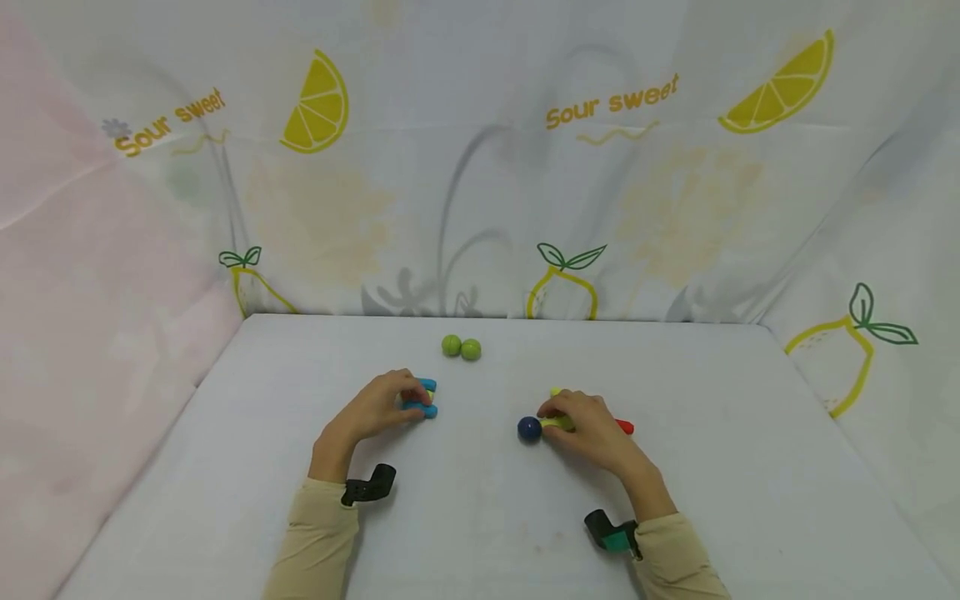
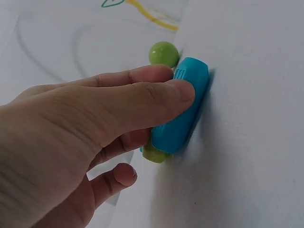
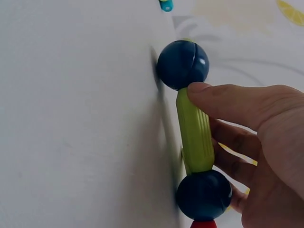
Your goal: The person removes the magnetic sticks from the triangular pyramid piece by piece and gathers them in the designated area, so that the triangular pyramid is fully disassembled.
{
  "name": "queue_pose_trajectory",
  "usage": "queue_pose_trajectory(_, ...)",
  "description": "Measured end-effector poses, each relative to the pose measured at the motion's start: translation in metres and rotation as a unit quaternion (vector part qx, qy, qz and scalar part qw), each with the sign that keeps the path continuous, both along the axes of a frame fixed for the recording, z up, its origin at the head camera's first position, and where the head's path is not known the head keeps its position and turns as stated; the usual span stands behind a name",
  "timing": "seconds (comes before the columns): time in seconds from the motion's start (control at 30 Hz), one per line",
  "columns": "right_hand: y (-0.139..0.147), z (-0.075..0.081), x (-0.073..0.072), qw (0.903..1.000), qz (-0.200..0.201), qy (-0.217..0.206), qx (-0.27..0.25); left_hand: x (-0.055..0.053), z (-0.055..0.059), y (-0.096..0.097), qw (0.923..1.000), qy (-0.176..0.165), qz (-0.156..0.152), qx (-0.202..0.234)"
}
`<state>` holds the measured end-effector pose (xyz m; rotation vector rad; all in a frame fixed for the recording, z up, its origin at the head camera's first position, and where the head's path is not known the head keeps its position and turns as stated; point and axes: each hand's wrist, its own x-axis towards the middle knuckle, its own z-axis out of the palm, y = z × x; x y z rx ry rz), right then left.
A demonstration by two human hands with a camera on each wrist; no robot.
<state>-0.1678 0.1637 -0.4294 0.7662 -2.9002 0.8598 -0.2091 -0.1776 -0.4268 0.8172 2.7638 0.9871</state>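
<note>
My left hand (image 1: 382, 406) holds a bundle of short toy rods on the white table, its thumb lying along a chunky blue rod (image 2: 183, 118). A yellow-green rod (image 2: 154, 155) shows below that one, and a second blue rod (image 1: 427, 383) lies on the far side. To the right, my right hand (image 1: 592, 427) pinches a ribbed yellow-green rod (image 3: 194, 133), thumb near its upper end. That rod joins a dark blue ball (image 3: 183, 65) to another dark blue ball (image 3: 204, 195). From the latter extends a red rod (image 3: 204, 224). Fingers partly hide this built piece.
Two green balls (image 1: 471, 350) sit side by side farther back on the white table (image 1: 480, 517). Behind it hangs a lemon-printed cloth (image 1: 480, 192), which also runs along both sides. A camera (image 1: 372, 483) is strapped to the left wrist, another (image 1: 611, 533) to the right.
</note>
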Motion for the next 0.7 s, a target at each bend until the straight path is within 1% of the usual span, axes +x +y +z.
queue_pose_trajectory(0.07,-0.002,-0.001,0.000,1.0000,-0.004,-0.004,0.000,0.001,0.001,0.001,1.0000,0.001,0.001,-0.001)
queue_pose_trajectory(0.17,-0.006,-0.001,0.000,1.0000,-0.005,-0.004,0.001,0.003,0.005,0.010,0.9999,0.011,-0.012,0.003)
queue_pose_trajectory(0.23,-0.008,-0.001,0.001,1.0000,-0.007,-0.006,0.002,0.005,0.008,0.022,0.9993,0.026,-0.027,0.009)
queue_pose_trajectory(0.3,-0.011,-0.002,0.001,1.0000,-0.006,-0.002,0.005,0.007,0.008,0.041,0.9980,0.039,-0.047,0.013)
queue_pose_trajectory(0.4,-0.013,-0.002,0.001,0.9999,-0.005,0.007,0.010,0.012,0.002,0.075,0.9962,0.041,-0.077,0.010)
queue_pose_trajectory(0.5,-0.014,-0.003,0.002,0.9998,-0.002,0.018,0.010,0.016,-0.008,0.102,0.9949,0.026,-0.097,-0.009)
queue_pose_trajectory(0.6,-0.015,-0.004,0.003,0.9996,0.003,0.028,0.008,0.020,-0.014,0.118,0.9945,0.021,-0.100,-0.025)
queue_pose_trajectory(0.7,-0.014,-0.005,0.003,0.9994,0.008,0.033,0.005,0.021,-0.017,0.123,0.9950,0.029,-0.093,-0.025)
